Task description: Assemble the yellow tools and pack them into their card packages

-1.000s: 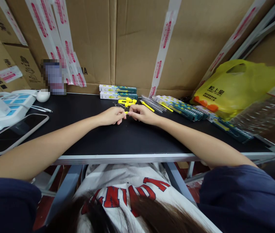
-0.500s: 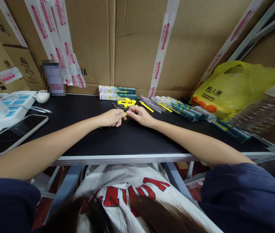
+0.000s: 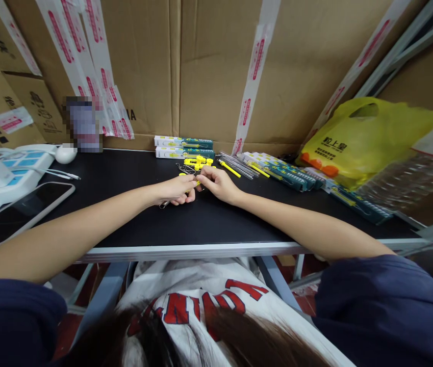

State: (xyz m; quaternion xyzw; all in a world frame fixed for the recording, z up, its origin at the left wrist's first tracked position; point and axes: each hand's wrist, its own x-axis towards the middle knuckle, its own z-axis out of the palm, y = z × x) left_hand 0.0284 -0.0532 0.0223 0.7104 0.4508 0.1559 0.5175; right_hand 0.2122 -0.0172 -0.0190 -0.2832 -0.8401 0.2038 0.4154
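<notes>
My left hand and my right hand meet over the black table, fingers pinched together. Between the fingertips shows a small yellow part. A thin metal piece sticks out under my left hand. Just behind the hands lie several loose yellow parts and a thin wire loop.
Two green-and-white boxes lie against the cardboard wall. More such boxes and clear sleeves spread to the right. A yellow plastic bag sits far right. A power strip, a white earbud case and a phone are at the left.
Both hands have drawn slightly nearer to me and lower on the table, still pinched on the small yellow part. A metal piece now shows below my left hand.
</notes>
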